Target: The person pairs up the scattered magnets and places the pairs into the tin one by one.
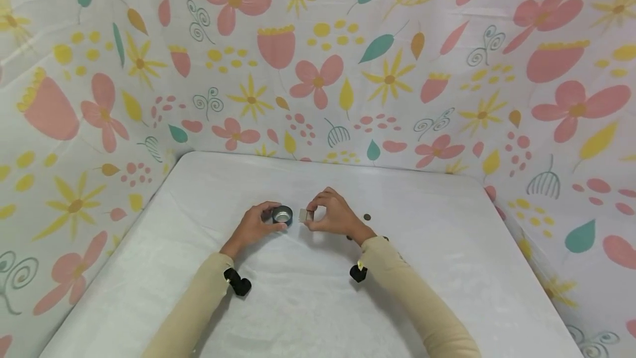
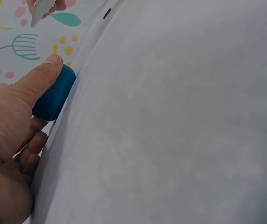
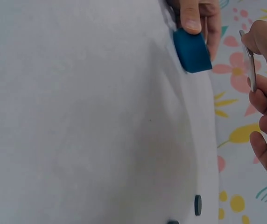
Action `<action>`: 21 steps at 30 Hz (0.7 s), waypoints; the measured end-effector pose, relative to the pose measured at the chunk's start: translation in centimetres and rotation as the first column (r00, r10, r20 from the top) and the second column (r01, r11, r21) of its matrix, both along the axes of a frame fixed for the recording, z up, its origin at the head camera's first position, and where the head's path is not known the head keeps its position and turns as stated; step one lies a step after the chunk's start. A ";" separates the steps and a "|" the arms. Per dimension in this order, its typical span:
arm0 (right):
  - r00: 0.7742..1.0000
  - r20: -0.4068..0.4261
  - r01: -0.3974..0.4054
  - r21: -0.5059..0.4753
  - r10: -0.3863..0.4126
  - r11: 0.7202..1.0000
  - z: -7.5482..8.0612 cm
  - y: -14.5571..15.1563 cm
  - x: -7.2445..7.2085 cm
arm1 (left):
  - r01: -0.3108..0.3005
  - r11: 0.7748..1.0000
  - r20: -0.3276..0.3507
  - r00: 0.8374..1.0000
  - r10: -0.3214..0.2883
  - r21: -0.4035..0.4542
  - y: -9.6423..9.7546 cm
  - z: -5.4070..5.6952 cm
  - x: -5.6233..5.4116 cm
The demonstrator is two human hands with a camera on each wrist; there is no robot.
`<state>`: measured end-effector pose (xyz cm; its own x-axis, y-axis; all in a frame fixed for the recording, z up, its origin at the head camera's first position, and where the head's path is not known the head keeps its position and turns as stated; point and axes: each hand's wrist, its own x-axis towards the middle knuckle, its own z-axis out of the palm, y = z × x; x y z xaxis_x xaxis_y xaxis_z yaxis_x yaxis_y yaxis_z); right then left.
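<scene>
The tin (image 3: 192, 53) sits in the left hand (image 1: 253, 222), its thumb and fingers gripping opposite sides of the smooth blue wall, the silvery open mouth showing. From here I judge it light, stiff and slightly slippery, best held around that wall, clear of the rim. I see the right hand (image 1: 334, 214) pinching a thin grey plate (image 1: 303, 215) between thumb and fingers, near the tin but apart; it looks flat and rigid, so I'd take its edges. Small dark discs (image 1: 367, 217) lie right of that hand on the white desk (image 1: 298, 303).
</scene>
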<state>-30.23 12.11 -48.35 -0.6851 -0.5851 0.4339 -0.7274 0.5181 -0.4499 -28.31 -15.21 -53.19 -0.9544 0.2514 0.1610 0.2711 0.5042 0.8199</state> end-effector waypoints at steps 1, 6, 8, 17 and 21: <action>1.000 0.000 -0.003 -0.002 0.003 1.000 -0.1 -0.2 -0.1 | 0.002 1.000 -0.001 1.000 -0.002 0.001 0.0 0.0 0.0; 1.000 -0.013 -0.008 0.000 0.008 1.000 -0.6 -1.0 -0.8 | 0.014 1.000 -0.007 1.000 -0.014 0.002 0.1 0.3 0.1; 1.000 -0.014 -0.009 0.004 0.009 1.000 -0.7 -1.3 -1.0 | 0.016 1.000 -0.005 1.000 -0.016 0.000 0.1 0.3 0.1; 1.000 -0.005 -0.009 0.039 0.009 0.999 -1.0 -2.9 -1.8 | 0.020 1.000 -0.003 1.000 -0.020 0.006 0.1 0.0 -0.1; 1.000 0.023 -0.005 0.054 0.004 0.999 -1.1 -3.6 -1.9 | 0.018 1.000 0.000 1.000 -0.018 -0.003 0.0 0.0 -0.1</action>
<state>-32.17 8.48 -49.48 -0.6917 -0.6102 0.3862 -0.7197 0.5388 -0.4378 -28.43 -15.24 -53.20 -0.9498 0.2692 0.1597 0.2799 0.5020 0.8183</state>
